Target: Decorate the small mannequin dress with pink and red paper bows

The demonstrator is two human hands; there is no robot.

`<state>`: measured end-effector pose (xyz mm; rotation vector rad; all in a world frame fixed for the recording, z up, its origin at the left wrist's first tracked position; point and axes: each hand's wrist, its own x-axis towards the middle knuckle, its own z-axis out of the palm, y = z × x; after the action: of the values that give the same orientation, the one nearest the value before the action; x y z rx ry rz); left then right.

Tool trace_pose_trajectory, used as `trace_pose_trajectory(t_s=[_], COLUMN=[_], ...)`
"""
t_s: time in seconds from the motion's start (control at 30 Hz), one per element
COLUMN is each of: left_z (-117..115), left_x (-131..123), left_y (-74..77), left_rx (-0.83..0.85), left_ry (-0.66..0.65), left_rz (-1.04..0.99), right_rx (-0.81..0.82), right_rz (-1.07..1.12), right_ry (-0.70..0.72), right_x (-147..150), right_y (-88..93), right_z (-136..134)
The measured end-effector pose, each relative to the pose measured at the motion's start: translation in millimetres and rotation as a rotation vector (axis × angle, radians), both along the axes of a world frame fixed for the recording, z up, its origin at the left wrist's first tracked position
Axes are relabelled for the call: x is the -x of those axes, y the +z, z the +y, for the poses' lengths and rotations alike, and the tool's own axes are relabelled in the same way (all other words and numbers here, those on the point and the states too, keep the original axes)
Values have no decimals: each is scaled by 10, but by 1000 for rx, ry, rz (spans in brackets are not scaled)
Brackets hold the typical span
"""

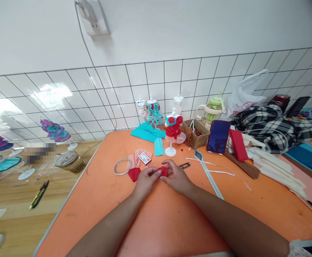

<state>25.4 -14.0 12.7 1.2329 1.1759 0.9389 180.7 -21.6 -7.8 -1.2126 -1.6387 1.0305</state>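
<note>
Between the left hand (146, 178) and right hand (176, 177), a red rosette (163, 171) is pinched. Left of that grip lies a white ring (122, 174); beyond stands a red-flowered mannequin (173, 129).

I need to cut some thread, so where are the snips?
In the head view, the snips lie at left on the wooden table, nearer you than the lidded cup.

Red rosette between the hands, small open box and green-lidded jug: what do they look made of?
Red rosette: matte crepe paper or thin fabric, judging by its gathered folds; I can't tell which.
Small open box: probably cardboard, dull brown with stiff, flat walls.
Green-lidded jug: clear plastic or glass, since its inside shows through.
</note>
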Motion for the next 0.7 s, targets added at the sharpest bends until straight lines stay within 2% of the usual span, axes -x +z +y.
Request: trace_pose_trajectory(t_s=[0.17,0.3,0.4,0.57,0.7], left_z=[21,31,23,12,14], left_x=[36,55,49,47,43], left_y=[-38,-63,-63,-51,-56], left_rx=[24,95,139,235,294], left_ry=[32,6,-4,91,115], left_rz=[-19,-104,-158,-320,-355], right_rx=[-36,-317,-462,-505,-501], right_rz=[-64,-217,-379,-525,-494], right_ry=[-9,27,57,-33,-67], right_x=[-76,-102,-70,-28,-36], right_y=[43,154,142,45,49], right_z=[21,-36,-53,-33,-20])
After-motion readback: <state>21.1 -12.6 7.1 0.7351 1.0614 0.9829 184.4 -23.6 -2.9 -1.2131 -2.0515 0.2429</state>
